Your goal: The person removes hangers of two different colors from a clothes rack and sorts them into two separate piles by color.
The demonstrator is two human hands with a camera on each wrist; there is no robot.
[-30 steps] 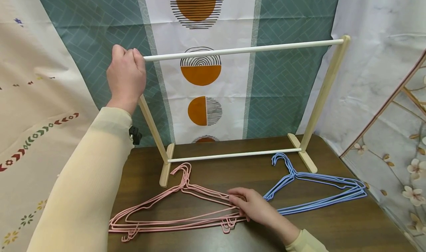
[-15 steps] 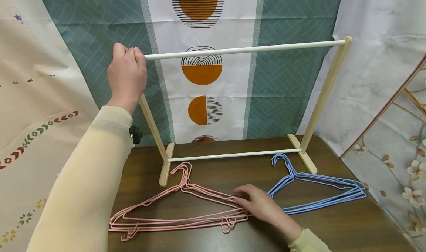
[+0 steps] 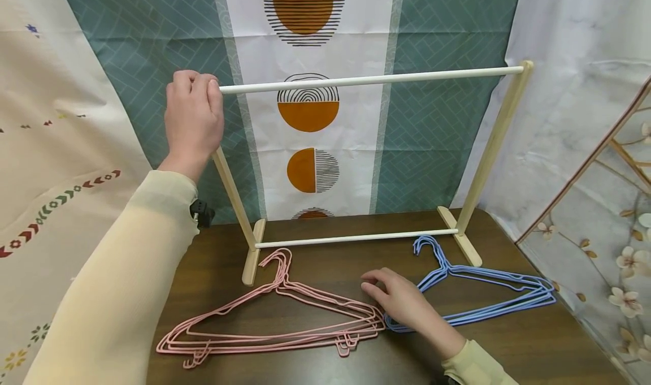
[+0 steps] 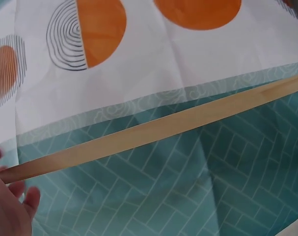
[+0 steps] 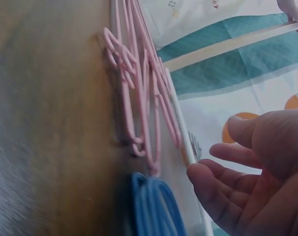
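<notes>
My left hand (image 3: 194, 116) grips the top left corner of a wooden clothes rack (image 3: 231, 193), where the white top rail (image 3: 371, 79) meets the upright. In the left wrist view that upright (image 4: 149, 132) runs down from the fingers. My right hand (image 3: 399, 300) holds nothing, its fingers loosely bent, above the left end of the blue hangers (image 3: 498, 272). Several pink hangers (image 3: 285, 337) lie stacked at the left, their right tips close to the blue ones. In the right wrist view the right hand (image 5: 257, 172) is apart from the pink hangers (image 5: 139, 93) and blue hangers (image 5: 156, 206).
The rack's feet (image 3: 460, 238) stand on a dark wooden table (image 3: 335, 260), with a white lower rail (image 3: 356, 238) between them. Patterned cloths (image 3: 437, 147) hang behind and at both sides. Small hooks (image 3: 195, 354) stick out from the pink hangers' lower bars.
My right hand has moved off the right end of the pink hangers, a little to the right and up. My left hand stays on the rack's corner, its fingers slightly shifted.
</notes>
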